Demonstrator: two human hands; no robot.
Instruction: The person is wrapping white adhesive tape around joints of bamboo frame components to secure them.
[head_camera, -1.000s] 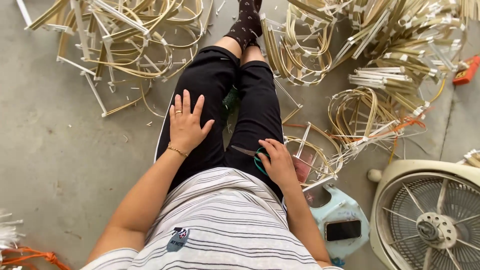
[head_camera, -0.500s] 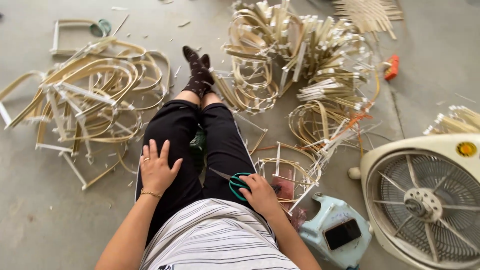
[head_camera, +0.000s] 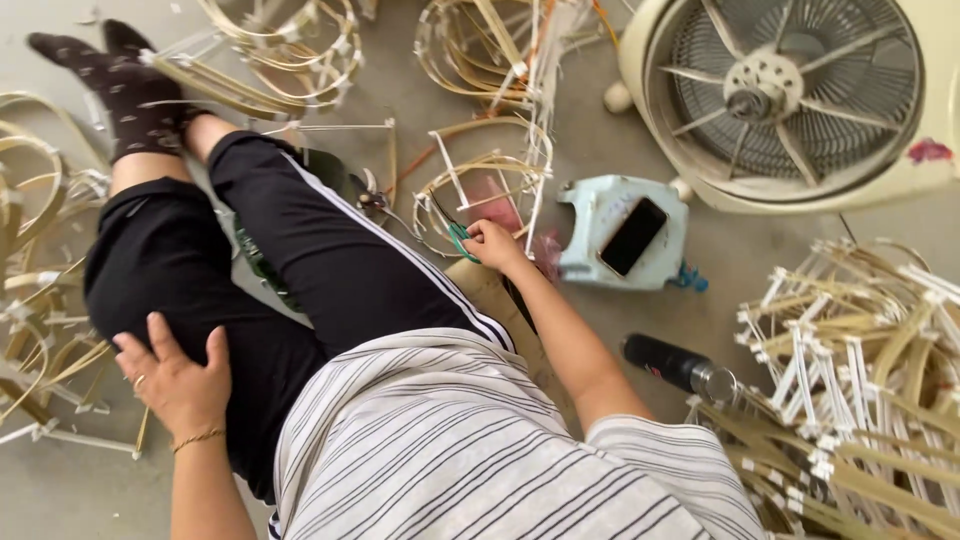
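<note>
Green-handled scissors (head_camera: 460, 240) are in the right hand (head_camera: 495, 245), down on the floor (head_camera: 80, 490) just beside the person's right leg. The fingers are curled tight around the green loops, so this grip is pinching the scissors. The blades are hard to see.

Half a second ago the right hand sat close to the lap with the green loops in it. Now it has reached out to the side, toward a bent hoop of bamboo strips (head_camera: 480, 190) with white tape on its joints. The hand is touching or almost touching that hoop; which one is too hard to tell. This looks like the hand going to work on the hoop, not resting any more.

The left hand (head_camera: 175, 375) has stayed on the left thigh. Its fingers are spread flat on the black trousers (head_camera: 330, 270) and it holds nothing.

The view has swung to the right too. A big cream fan (head_camera: 790, 95) now fills the top. A small pale blue stool (head_camera: 610, 235) stands just beside the right hand, with a dark phone (head_camera: 632, 236) lying on it. A black bottle (head_camera: 675, 365) lies near the right elbow. More bamboo frames (head_camera: 860, 380) are piled on the far right, and other bamboo hoops (head_camera: 280, 55) lie by the feet in dark socks (head_camera: 110, 75).
</note>
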